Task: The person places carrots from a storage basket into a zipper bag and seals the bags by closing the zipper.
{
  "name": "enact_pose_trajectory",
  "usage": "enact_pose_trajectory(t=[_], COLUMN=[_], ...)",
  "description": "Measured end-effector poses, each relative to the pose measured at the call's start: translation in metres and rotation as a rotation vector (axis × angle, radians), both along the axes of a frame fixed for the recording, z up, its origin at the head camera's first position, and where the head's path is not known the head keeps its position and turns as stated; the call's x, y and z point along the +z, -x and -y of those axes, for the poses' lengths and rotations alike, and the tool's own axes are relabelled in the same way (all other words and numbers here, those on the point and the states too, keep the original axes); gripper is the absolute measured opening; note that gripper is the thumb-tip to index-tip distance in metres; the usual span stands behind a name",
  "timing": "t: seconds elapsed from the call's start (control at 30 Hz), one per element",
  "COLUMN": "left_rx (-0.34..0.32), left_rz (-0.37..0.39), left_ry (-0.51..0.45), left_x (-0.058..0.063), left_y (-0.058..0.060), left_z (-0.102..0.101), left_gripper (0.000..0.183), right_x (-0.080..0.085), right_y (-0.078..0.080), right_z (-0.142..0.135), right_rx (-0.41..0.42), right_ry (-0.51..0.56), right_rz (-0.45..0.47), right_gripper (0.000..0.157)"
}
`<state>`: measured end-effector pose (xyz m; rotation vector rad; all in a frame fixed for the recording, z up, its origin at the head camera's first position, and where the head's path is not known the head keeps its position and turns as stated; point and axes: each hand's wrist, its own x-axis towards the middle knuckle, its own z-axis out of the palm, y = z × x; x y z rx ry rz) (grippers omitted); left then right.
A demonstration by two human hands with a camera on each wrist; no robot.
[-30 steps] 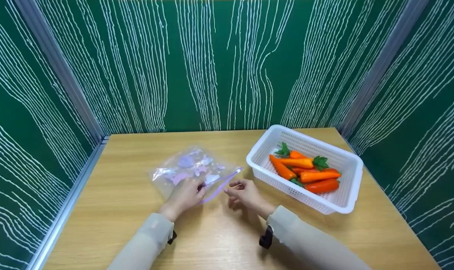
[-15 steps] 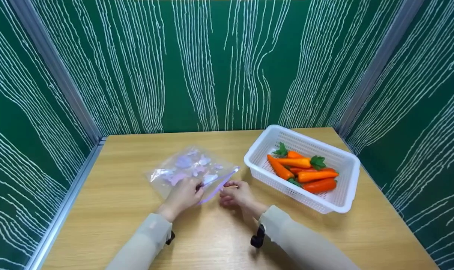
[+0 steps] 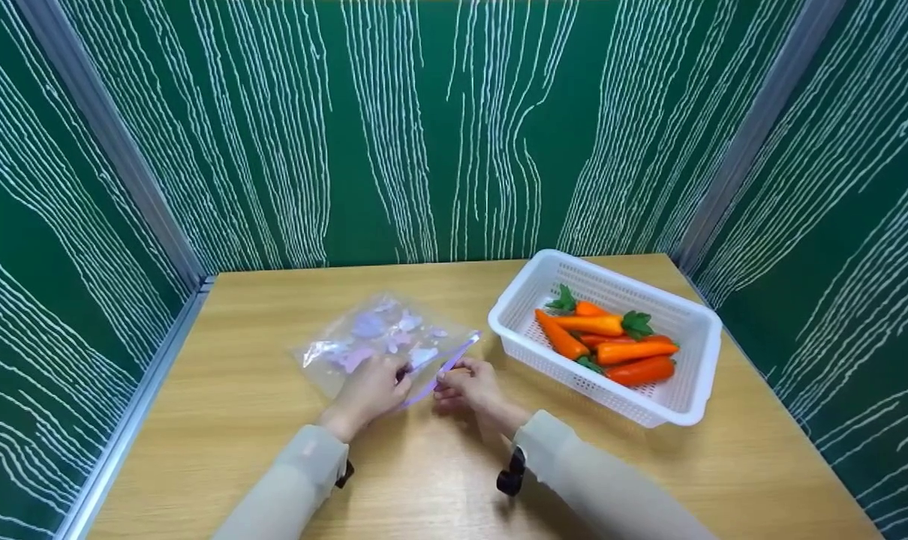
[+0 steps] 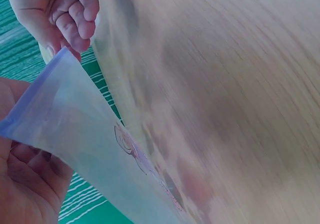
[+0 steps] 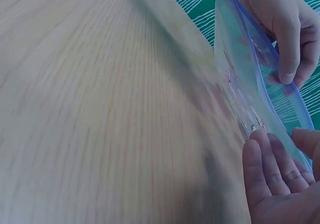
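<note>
A clear plastic zip bag (image 3: 371,322) with purple and white printed shapes lies on the table, its purple zip strip (image 3: 458,355) facing right. In the right wrist view two purple strips stand apart, so the bag's mouth gapes. My left hand (image 3: 375,390) holds the bag near its mouth; in the right wrist view the left thumb (image 5: 289,58) pinches one side of the rim. My right hand (image 3: 473,388) pinches the zip edge between thumb and fingers. Its fingers (image 5: 272,164) lie along the bag's outer side in the right wrist view.
A white perforated basket (image 3: 518,337) stands to the right of the right hand. Orange and red carrots or peppers (image 3: 589,325), some with green leafy tops, lie in it. Green walls (image 3: 439,135) with white wavy lines enclose the wooden table (image 3: 251,337).
My right hand has moved slightly left to the bag's zip edge and now pinches it. My left hand keeps its hold. The basket stays in place.
</note>
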<state>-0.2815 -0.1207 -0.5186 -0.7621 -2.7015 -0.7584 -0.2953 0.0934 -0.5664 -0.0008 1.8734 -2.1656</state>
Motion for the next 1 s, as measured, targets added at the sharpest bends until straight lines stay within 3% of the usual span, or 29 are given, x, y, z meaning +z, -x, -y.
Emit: enact_pose_trajectory(t=[0.3, 0.7, 1.0], left_rx=[-0.025, -0.031, -0.021], left_rz=[0.063, 0.163, 0.188], left_ry=[0.047, 0.077, 0.088], left_x=[0.003, 0.012, 0.022], left_y=[0.004, 0.013, 0.016], left_z=[-0.003, -0.011, -0.017], left_gripper=[0.003, 0.007, 0.017], right_x=[-0.002, 0.000, 0.002], right_y=[0.001, -0.002, -0.004], right_z=[0.000, -0.001, 0.002], right_rx=[-0.009, 0.033, -0.021], right_ry=[0.009, -0.002, -0.021], right_rz=[-0.003, -0.042, -0.063], right_gripper=[0.016, 0.024, 0.013])
